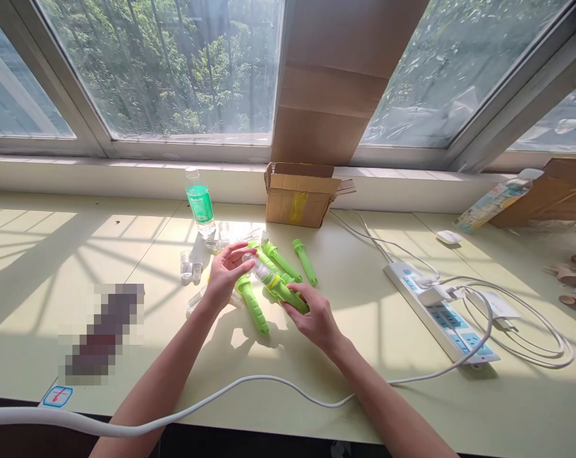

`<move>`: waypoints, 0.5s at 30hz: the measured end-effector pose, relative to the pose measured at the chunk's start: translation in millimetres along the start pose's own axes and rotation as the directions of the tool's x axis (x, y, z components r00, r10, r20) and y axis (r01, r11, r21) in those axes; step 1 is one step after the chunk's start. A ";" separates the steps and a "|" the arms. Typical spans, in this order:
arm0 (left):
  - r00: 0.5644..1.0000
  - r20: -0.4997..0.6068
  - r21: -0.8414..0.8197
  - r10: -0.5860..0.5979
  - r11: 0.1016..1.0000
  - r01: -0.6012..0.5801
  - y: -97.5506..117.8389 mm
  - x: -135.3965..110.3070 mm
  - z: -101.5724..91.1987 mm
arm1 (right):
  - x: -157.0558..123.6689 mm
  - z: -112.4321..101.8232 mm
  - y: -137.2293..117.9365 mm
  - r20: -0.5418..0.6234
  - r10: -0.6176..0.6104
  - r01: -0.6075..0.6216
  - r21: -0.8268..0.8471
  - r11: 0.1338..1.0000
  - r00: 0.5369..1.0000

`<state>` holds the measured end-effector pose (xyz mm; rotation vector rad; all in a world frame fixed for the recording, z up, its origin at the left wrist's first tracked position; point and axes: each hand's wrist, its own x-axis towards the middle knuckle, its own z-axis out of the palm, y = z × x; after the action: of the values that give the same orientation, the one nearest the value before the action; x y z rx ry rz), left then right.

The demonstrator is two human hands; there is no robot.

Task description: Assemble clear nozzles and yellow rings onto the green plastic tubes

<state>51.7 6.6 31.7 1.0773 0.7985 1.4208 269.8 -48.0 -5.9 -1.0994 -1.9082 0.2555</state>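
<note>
In the middle of the table, my right hand [317, 317] is closed around the lower part of a green plastic tube with a clear ribbed cap [284, 291]. A yellow ring shows where the cap meets the green body. My left hand [229, 272] has its thumb and fingers closed about the cap's clear rounded end. Beneath and beside my hands lie several green tubes without caps, one just below [254, 308] and another to the right [305, 262]. Clear plastic caps [186, 266] stand and lie to the left of my left hand, some partly hidden behind it.
A bottle with a green label [200, 202] and an open cardboard box [297, 198] stand by the window. To the right are a power strip [440, 315] and coiled white cables. One white cable [268, 378] crosses in front of my forearms. A blurred-out item [104, 334] lies left.
</note>
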 end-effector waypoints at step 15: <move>1.000 0.025 0.002 0.010 1.000 -0.010 0.4 -0.6 0.3 | -0.1 -1.0 -0.7 0.034 0.066 -0.066 -0.007 0.998 0.997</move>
<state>51.9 5.9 32.0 1.1000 0.7774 1.4129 270.2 -48.8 -5.1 -1.1699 -1.9059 0.3080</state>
